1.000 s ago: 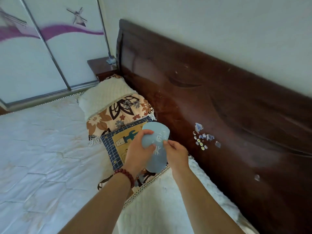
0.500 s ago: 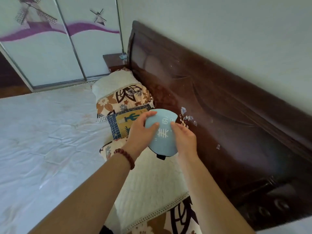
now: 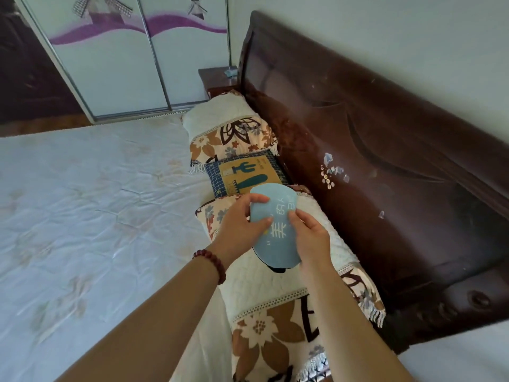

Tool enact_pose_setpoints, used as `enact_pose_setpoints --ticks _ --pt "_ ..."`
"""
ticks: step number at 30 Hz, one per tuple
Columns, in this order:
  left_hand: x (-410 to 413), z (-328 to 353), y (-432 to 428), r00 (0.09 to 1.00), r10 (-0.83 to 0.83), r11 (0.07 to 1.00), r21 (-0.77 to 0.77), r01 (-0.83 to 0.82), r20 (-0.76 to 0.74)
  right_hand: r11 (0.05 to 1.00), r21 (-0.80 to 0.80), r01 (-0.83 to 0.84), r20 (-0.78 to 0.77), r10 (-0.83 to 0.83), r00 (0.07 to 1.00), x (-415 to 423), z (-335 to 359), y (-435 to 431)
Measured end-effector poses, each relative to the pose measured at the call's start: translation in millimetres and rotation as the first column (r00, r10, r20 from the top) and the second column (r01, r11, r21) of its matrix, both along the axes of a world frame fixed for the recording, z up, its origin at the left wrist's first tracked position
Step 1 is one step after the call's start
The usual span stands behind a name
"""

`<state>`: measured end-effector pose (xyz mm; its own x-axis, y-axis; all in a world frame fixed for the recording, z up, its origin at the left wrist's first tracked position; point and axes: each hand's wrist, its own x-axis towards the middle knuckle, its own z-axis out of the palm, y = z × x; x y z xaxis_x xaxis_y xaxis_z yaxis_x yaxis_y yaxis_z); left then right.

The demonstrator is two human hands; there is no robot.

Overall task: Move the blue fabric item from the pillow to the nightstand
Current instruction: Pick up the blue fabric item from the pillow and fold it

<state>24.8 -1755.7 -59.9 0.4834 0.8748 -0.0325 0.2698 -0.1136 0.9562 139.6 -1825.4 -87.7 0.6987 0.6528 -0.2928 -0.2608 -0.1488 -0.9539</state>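
The blue fabric item, an oval pad with white embroidered characters and a black tab at its lower end, is held up over the near pillow. My left hand grips its left edge with thumb and fingers. My right hand pinches its right edge. A dark wooden nightstand stands far off at the head of the bed, beside the headboard, with a small pale object on top.
A second floral pillow and a cactus-print cushion lie along the dark headboard. The white mattress spreads to the left. Sliding wardrobe doors stand behind the bed. A white surface shows at bottom right.
The view has shifted along the bed, so the near pillow fills more of the frame. Both hands still hold the blue item, now a little lower and closer to me.
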Motion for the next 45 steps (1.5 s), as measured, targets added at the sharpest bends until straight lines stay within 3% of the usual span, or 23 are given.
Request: enact_pose_setpoints --ticks 5,12,21,30,36,40,45 --pt "-40 -9 -24 0.997 0.068 0.998 -0.001 -0.068 0.019 1.0 0.011 -0.012 0.046 0.012 0.999 -48 -2 -23" --pt "-88 -25 -73 0.999 -0.004 1.0 0.003 0.004 0.035 0.999 0.019 0.039 0.139 -0.041 0.989 -99 -13 -74" --pt "-114 -33 -96 1.0 0.011 1.0 -0.021 -0.012 -0.016 0.997 0.006 0.071 0.104 -0.072 0.992 -122 -11 -97" --pt "-83 -36 -79 0.992 0.055 0.998 0.021 -0.053 -0.115 1.0 -0.015 -0.006 0.163 0.008 0.987 -89 -5 -84" --pt "-46 -43 -75 0.991 0.087 0.993 -0.075 -0.095 -0.105 0.998 -0.032 -0.053 0.109 0.056 0.992 -50 -19 -73" --pt "-15 -58 -71 0.985 0.163 0.982 -0.081 -0.168 -0.062 0.995 -0.047 -0.085 0.028 0.086 0.996 -19 -43 -61" --pt "14 -92 -61 0.956 0.289 0.933 -0.211 -0.293 -0.051 0.986 -0.11 -0.127 0.008 0.129 0.992 7 -83 -45"
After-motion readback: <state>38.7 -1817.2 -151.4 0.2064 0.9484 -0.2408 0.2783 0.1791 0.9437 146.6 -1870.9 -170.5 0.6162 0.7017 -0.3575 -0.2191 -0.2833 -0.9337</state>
